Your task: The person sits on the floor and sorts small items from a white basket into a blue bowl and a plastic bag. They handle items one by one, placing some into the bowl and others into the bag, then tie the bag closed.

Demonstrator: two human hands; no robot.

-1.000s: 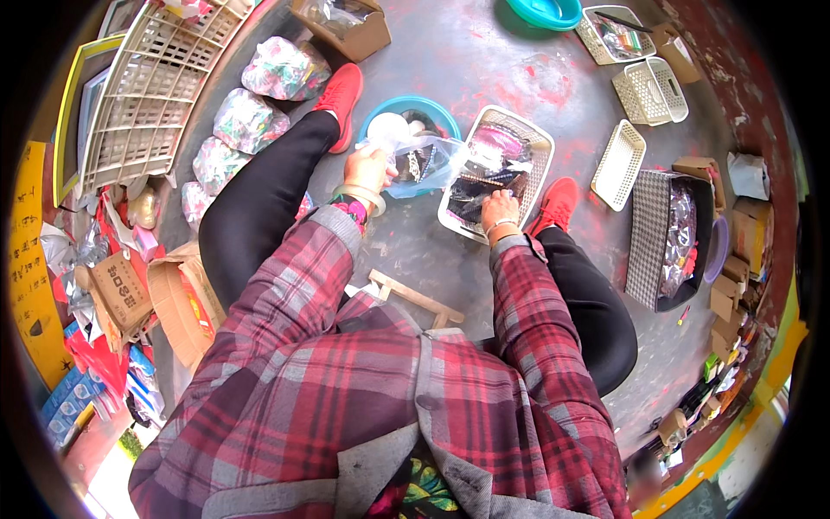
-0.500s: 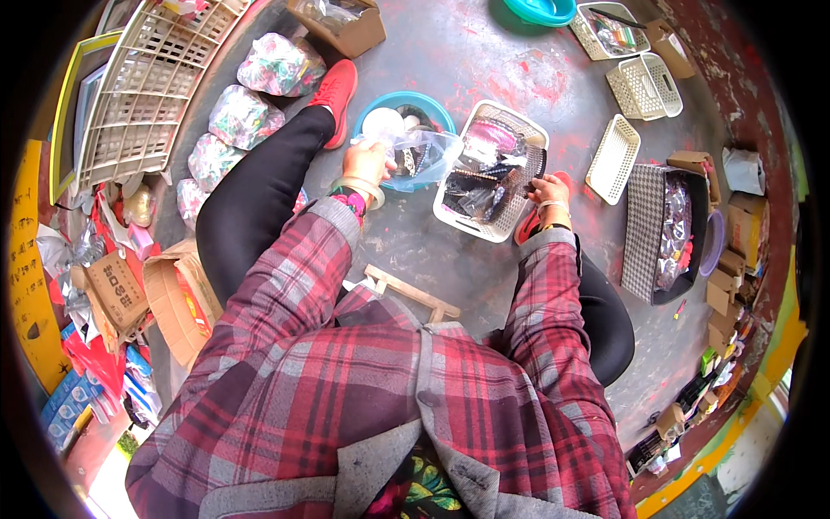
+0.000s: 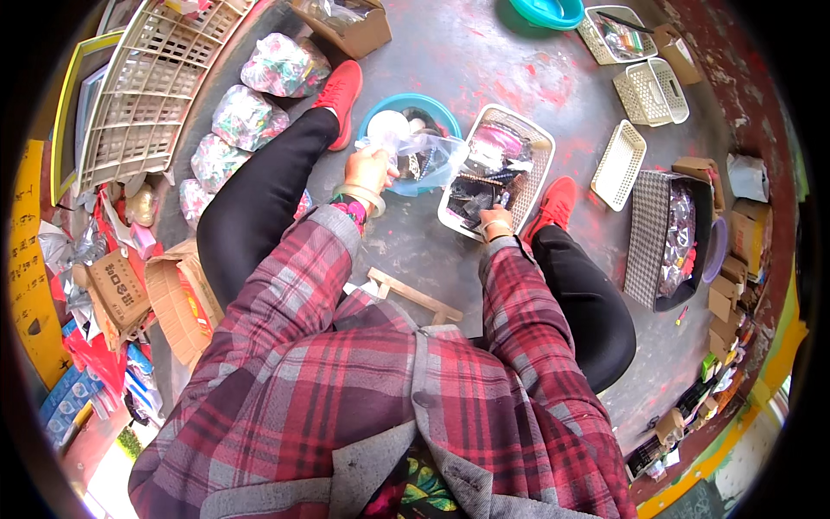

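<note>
My left hand [image 3: 370, 169] is closed on the edge of a clear plastic bag [image 3: 428, 163]. The bag spreads sideways over the blue basin [image 3: 443, 113] toward the white basket. White round pieces [image 3: 388, 126] and dark patterned pieces lie in the basin, partly covered by the bag. At the near end of the white plastic basket [image 3: 542, 147], my right hand [image 3: 495, 218] reaches in among dark shiny packets [image 3: 473, 195], its fingers bent. What they grip, if anything, is hidden. Pink and silvery packets [image 3: 499, 143] fill the far part of the basket.
A wooden bar [image 3: 415, 296] lies before my lap. Stuffed clear bags [image 3: 249, 117] line the left side. To the right stand a shallow white basket [image 3: 619, 164] and a checked bin [image 3: 648, 242] of packets. Cartons [image 3: 346, 30] and a teal basin [image 3: 549, 12] are farther off.
My right hand has moved left and nearer, from the basket's right edge to its near end. A dark dotted piece no longer shows along that edge. The left hand keeps the bag.
</note>
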